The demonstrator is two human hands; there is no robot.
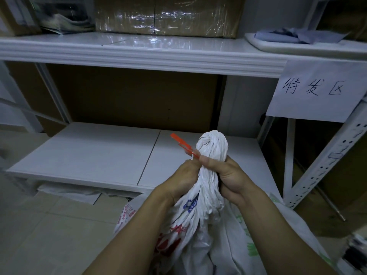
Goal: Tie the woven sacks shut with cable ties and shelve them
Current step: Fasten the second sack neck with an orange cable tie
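The sack sits low in front of the lower shelf, its neck bunched upright. Both grips are clamped round that neck, the left hand from the left and the right hand from the right. A red cable tie juts up-left at the thumbs. A paper sign hangs to the right.

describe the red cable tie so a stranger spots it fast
Before the low white shelf board, the left hand and right hand grip the bunched neck of a white woven sack. A thin red plastic cable tie juts up-left from that neck, above the left hand. Nothing else there is red.
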